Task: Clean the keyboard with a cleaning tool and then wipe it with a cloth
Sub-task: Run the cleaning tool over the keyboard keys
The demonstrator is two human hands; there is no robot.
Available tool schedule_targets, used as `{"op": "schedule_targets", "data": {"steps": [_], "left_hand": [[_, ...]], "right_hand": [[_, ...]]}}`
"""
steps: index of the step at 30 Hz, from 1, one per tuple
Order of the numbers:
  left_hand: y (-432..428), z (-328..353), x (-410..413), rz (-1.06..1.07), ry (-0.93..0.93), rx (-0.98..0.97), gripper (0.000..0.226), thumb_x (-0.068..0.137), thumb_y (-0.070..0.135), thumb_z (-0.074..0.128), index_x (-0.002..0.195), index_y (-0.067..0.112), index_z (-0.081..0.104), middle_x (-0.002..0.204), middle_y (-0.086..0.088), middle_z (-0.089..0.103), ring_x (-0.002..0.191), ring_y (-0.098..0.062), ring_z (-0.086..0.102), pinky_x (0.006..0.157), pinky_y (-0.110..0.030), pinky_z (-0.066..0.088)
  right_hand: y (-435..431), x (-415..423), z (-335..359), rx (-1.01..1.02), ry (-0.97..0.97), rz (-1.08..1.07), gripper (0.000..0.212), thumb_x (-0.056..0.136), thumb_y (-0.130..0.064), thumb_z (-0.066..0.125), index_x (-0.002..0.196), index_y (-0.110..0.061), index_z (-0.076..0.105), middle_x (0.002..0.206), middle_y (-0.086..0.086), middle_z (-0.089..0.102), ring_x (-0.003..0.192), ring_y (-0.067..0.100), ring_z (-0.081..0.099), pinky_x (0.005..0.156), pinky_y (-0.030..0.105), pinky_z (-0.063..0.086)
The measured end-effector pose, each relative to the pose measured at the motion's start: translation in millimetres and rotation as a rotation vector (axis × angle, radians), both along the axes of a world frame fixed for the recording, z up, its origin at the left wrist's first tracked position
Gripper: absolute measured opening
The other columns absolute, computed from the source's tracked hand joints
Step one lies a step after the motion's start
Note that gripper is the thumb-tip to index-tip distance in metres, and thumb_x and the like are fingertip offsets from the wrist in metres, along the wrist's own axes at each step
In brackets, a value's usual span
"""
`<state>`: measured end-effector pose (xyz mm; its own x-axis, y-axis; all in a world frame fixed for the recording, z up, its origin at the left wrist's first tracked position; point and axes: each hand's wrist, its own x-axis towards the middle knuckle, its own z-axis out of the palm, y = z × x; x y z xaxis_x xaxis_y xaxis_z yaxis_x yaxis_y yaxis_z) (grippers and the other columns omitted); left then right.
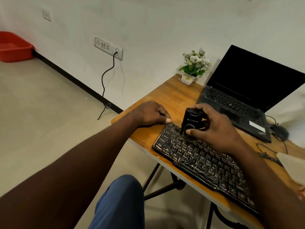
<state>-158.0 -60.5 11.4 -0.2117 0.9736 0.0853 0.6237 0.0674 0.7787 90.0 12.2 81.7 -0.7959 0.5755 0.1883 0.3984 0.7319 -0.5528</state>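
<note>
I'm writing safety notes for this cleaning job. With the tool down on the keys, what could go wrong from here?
1. The keyboard lies along the table's near edge, steadied only at one corner by the left hand; a hard push might slide it off.
2. The right hand holds the cleaning tool down on the keys; too much force could loosen a keycap.
3. Loosened dust may drift onto the open laptop just behind.

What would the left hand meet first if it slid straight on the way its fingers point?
Probably the small black boxy cleaning tool that the right hand holds on the black keyboard; depth is unclear, the left hand might pass behind.
</note>
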Motion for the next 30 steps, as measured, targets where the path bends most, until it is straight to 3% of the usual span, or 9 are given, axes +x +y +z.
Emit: {"op": "schedule_targets", "data": {"steps": [3, 7, 11, 14, 17, 19, 22, 25, 30], "left_hand": [[-7.8, -3.4, 4.0, 0.007, -0.011, 0.076, 0.016, 0.090, 0.032, 0.073, 0.096, 0.047, 0.077, 0.101, 0.023, 0.068, 0.097, -0.003, 0.061, 0.086, -0.034, 0.050], [-14.6, -10.7, 7.1, 0.005, 0.107, 0.028, 0.028, 0.094, 0.030, 0.062, 0.070, 0.045, 0.061, 0.094, 0.029, 0.060, 0.111, -0.016, 0.051, 0.100, -0.045, 0.041], [-12.9, -9.4, 7.2, 0.019, 0.110, 0.016, 0.038, 0.097, 0.020, 0.061, 0.084, 0.055, 0.064, 0.108, 0.031, 0.064, 0.114, -0.011, 0.044, 0.103, -0.041, 0.034], [-13.1, -8.8, 6.1, 0.024, 0.104, 0.016, 0.041, 0.096, 0.016, 0.061, 0.074, 0.051, 0.062, 0.099, 0.029, 0.064, 0.111, -0.011, 0.048, 0.104, -0.042, 0.037], [-11.0, -9.4, 4.3, 0.051, 0.066, -0.002, 0.040, 0.096, 0.010, 0.059, 0.067, 0.038, 0.057, 0.085, 0.019, 0.055, 0.086, -0.009, 0.056, 0.086, -0.037, 0.046], [-8.6, -10.4, 3.3, 0.045, 0.033, 0.006, 0.043, 0.092, 0.007, 0.061, 0.062, 0.037, 0.061, 0.081, 0.020, 0.058, 0.084, -0.009, 0.059, 0.077, -0.033, 0.043], [-9.7, -10.6, 4.2, 0.030, 0.056, -0.001, 0.052, 0.088, 0.006, 0.061, 0.057, 0.049, 0.066, 0.081, 0.029, 0.061, 0.090, -0.007, 0.057, 0.089, -0.038, 0.047], [-9.9, -12.0, 3.4, 0.045, 0.058, -0.010, 0.037, 0.093, 0.014, 0.060, 0.065, 0.039, 0.061, 0.086, 0.018, 0.063, 0.089, -0.012, 0.057, 0.094, -0.050, 0.052], [-11.9, -10.0, 5.3, 0.035, 0.041, 0.009, 0.045, 0.089, 0.009, 0.060, 0.069, 0.048, 0.070, 0.094, 0.026, 0.068, 0.103, -0.006, 0.061, 0.104, -0.047, 0.049]], "right_hand": [[-4.9, -18.1, -6.6, -0.031, 0.146, -0.055, 0.064, 0.081, -0.017, 0.086, 0.130, -0.035, 0.048, 0.116, -0.013, 0.062, 0.094, 0.003, 0.068, 0.068, 0.019, 0.059], [-9.0, -37.2, -15.9, -0.032, 0.115, 0.046, 0.064, 0.082, -0.017, 0.085, 0.132, -0.030, 0.048, 0.116, -0.011, 0.063, 0.096, 0.005, 0.068, 0.071, 0.021, 0.062], [6.2, -40.4, -16.1, 0.132, 0.097, -0.061, 0.064, 0.082, -0.018, 0.085, 0.134, -0.028, 0.049, 0.124, -0.003, 0.065, 0.102, 0.012, 0.066, 0.076, 0.015, 0.054], [2.5, -40.2, -13.2, 0.065, 0.118, 0.000, 0.062, 0.081, -0.019, 0.085, 0.132, -0.028, 0.050, 0.118, -0.012, 0.063, 0.096, 0.004, 0.068, 0.072, 0.015, 0.057], [-8.0, -46.9, -18.6, 0.111, 0.032, 0.148, 0.065, 0.081, -0.020, 0.085, 0.135, -0.030, 0.051, 0.119, -0.010, 0.066, 0.098, 0.007, 0.068, 0.079, 0.021, 0.060], [-1.3, -52.5, -18.3, 0.194, 0.010, 0.084, 0.067, 0.081, -0.022, 0.085, 0.138, -0.029, 0.050, 0.123, -0.004, 0.067, 0.101, 0.011, 0.066, 0.081, 0.018, 0.054], [3.6, -51.7, -14.1, 0.148, 0.059, 0.006, 0.067, 0.080, -0.022, 0.086, 0.136, -0.026, 0.050, 0.121, -0.005, 0.066, 0.093, 0.007, 0.067, 0.075, 0.014, 0.056], [-7.2, -48.2, -12.5, 0.045, 0.062, 0.130, 0.064, 0.080, -0.022, 0.087, 0.133, -0.027, 0.052, 0.116, -0.014, 0.065, 0.094, 0.002, 0.069, 0.077, 0.017, 0.059], [4.0, -48.7, -12.4, 0.213, 0.020, -0.015, 0.066, 0.082, -0.022, 0.085, 0.137, -0.026, 0.050, 0.119, -0.006, 0.064, 0.092, 0.005, 0.063, 0.070, 0.007, 0.047]]}}
